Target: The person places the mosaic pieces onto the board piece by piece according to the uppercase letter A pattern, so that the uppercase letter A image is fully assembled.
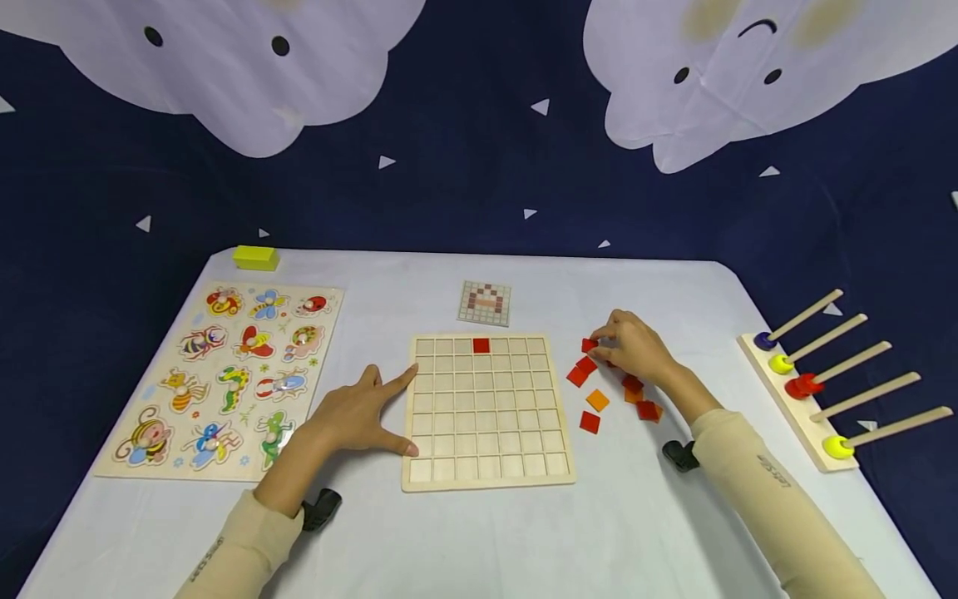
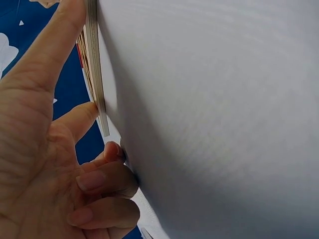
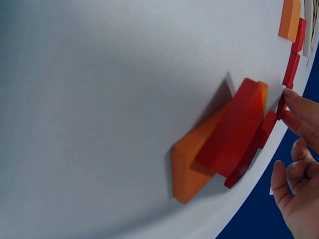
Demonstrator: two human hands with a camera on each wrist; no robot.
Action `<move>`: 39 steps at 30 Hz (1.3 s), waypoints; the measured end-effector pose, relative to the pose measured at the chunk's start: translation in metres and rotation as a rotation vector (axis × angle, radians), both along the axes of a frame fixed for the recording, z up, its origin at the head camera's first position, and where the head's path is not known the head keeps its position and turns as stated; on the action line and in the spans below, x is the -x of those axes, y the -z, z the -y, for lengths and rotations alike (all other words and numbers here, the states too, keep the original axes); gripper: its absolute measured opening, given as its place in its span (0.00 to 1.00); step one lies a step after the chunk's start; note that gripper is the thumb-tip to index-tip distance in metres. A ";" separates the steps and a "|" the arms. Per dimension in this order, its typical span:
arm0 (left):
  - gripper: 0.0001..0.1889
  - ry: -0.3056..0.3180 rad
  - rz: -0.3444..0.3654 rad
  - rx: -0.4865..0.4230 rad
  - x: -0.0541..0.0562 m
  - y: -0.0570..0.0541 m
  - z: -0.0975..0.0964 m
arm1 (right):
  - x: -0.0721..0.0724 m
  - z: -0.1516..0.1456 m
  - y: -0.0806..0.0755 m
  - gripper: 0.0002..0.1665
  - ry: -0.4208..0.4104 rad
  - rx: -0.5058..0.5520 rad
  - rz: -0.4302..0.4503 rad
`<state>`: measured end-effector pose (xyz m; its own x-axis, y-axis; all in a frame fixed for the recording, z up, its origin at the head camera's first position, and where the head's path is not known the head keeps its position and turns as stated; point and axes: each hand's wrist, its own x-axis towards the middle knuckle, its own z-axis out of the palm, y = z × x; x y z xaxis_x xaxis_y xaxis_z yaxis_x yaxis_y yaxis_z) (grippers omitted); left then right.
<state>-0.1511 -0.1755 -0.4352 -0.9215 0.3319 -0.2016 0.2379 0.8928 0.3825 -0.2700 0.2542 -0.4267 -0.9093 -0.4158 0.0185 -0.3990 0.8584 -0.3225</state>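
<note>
Right Hand Pinches a Red Tile, Left Hand Braces the Board

I've got the red tile (image 1: 589, 344) right here, at the far left of the loose pieces, just off the board's right edge. My right hand (image 1: 636, 348) has it pinched between thumb and fingertip. Around it, more red and orange squares; a lone orange tile (image 1: 597, 400) sits nearer me, and under the wrist several overlap, red leaning on orange.

Over to the wooden grid board (image 1: 490, 424): one red square (image 1: 481, 345) sits in its far row. My left hand (image 1: 359, 416) spreads thumb and index finger against the board's left edge, the other fingers loosely bent.

Beyond the board, a small pattern card (image 1: 485, 303). Out left, an insect puzzle (image 1: 254, 449), a yellow block (image 1: 256, 259) behind it. Far right, a peg stand (image 1: 807, 408) with coloured beads, all on the white table (image 1: 479, 549) before a navy backdrop (image 1: 479, 191).
</note>
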 end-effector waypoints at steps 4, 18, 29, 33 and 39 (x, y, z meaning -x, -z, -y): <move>0.63 0.005 -0.004 0.001 0.000 -0.001 0.000 | 0.001 0.002 0.000 0.18 -0.009 -0.006 -0.007; 0.63 0.009 -0.005 0.007 0.000 -0.003 0.001 | -0.006 0.054 -0.014 0.15 -0.171 0.103 -0.062; 0.62 0.006 0.003 0.006 -0.001 -0.005 0.000 | -0.015 0.126 -0.015 0.16 -0.324 0.125 -0.028; 0.62 0.004 0.003 0.008 -0.001 -0.005 0.000 | -0.016 0.144 -0.014 0.18 -0.350 0.113 -0.013; 0.62 0.002 0.004 0.007 0.000 -0.003 0.000 | -0.016 0.164 -0.012 0.16 -0.389 0.092 -0.031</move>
<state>-0.1515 -0.1758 -0.4325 -0.9200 0.3327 -0.2073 0.2386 0.8948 0.3773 -0.2539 0.0906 -0.4148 -0.6828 -0.7242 0.0964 -0.6992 0.6095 -0.3735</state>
